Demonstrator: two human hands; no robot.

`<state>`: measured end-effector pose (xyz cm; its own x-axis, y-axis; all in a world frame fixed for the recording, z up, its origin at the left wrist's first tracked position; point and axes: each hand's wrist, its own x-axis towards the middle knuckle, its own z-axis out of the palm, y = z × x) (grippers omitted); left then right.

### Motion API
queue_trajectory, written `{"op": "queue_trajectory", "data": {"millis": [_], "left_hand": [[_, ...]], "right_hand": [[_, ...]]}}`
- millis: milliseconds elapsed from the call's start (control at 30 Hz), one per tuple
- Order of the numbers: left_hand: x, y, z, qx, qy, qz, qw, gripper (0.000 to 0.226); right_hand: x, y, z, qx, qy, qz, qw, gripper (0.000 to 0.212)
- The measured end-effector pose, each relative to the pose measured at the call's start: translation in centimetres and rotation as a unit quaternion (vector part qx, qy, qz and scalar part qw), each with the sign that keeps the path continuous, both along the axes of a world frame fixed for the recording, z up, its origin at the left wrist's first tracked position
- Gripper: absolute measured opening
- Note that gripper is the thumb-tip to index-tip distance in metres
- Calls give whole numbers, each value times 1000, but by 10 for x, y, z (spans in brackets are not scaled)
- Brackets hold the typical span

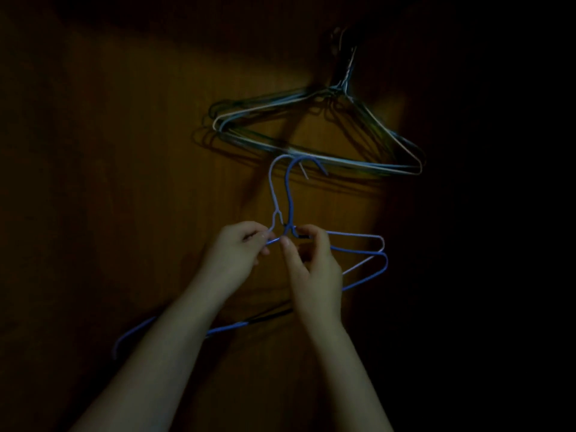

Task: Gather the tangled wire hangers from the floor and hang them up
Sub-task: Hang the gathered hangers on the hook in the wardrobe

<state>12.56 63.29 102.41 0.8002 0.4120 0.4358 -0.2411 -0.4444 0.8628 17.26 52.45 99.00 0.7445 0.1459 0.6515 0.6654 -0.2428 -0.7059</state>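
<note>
Two blue wire hangers (290,194) overlap in front of me, their hooks side by side and pointing up. My left hand (238,249) pinches the left shoulder wire just below the necks. My right hand (313,269) grips the right shoulder wire close to the same spot. The hangers' right ends (381,254) stick out past my right hand, and a left end (131,335) shows below my left forearm. Above them, a bunch of several wire hangers (311,129) hangs tilted from a dark hook (341,48) on the wood.
A brown wooden surface (140,166) fills the dimly lit view behind everything. The right side and the top are too dark to make out.
</note>
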Motion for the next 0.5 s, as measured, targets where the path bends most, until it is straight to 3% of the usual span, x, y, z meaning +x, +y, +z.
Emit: {"op": "queue_trajectory", "data": {"millis": [233, 367, 500], "left_hand": [[-20, -27, -33, -2, 4, -9, 1000, 31], [-23, -36, -38, -9, 13, 0, 1000, 25], [-27, -39, -43, 43, -2, 53, 998, 32]], "right_hand": [[-25, -19, -13, 19, 29, -53, 998, 28], [-31, -30, -17, 12, 40, -66, 997, 25], [-32, -39, -18, 1, 53, -89, 995, 18]]}}
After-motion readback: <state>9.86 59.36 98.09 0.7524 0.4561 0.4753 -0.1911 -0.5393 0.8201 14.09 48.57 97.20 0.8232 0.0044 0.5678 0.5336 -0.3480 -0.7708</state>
